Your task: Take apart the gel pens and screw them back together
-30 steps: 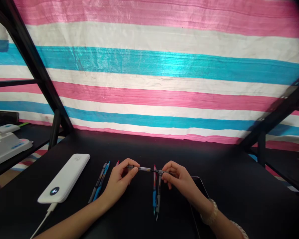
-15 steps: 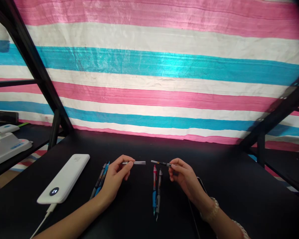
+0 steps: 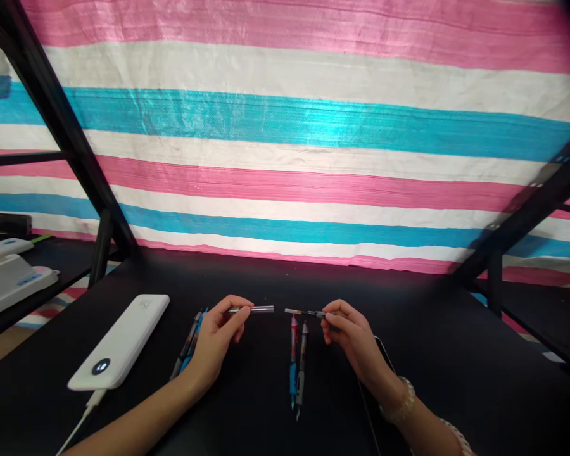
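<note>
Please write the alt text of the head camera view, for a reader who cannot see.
Left hand and right hand hold a clear tube and a thin pen part end to end, a small gap between. Below lie two pens; at left, a white power bank with a cable.

Left hand (image 3: 222, 332) and right hand (image 3: 349, 329) raised, fingers pinched, forearms angled inward

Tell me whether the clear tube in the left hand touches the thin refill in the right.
Apart. The head view shows black tabletop between the clear tube's open end and the thin refill's tip.
</note>
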Demonstrator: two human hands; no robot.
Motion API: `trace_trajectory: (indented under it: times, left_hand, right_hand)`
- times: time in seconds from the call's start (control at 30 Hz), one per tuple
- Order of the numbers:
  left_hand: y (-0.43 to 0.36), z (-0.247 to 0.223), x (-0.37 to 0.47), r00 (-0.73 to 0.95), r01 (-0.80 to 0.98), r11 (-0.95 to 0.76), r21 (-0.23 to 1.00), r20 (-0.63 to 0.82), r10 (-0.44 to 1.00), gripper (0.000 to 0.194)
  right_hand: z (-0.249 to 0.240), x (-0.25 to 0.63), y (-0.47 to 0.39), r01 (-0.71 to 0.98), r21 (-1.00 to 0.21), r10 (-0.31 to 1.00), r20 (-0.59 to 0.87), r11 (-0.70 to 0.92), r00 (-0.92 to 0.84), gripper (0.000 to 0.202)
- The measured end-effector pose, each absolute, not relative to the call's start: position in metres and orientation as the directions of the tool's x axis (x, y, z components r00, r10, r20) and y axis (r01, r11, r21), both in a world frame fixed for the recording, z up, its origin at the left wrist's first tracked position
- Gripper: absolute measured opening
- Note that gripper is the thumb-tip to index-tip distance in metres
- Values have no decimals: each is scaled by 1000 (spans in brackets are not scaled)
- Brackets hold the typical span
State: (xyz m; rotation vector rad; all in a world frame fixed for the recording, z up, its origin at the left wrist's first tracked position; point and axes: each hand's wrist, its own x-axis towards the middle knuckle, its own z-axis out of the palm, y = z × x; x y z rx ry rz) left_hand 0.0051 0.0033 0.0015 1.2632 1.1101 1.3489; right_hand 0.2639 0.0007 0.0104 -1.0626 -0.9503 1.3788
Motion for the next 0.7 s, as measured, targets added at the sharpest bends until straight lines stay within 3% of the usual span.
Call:
trace_trajectory:
  times: [0.7]
  left_hand:
    - [1,1,8,44,-16,-82,996,83,996,26]
  right_hand:
    - [9,263,-4,-170,-985,996,53,40,-74,18]
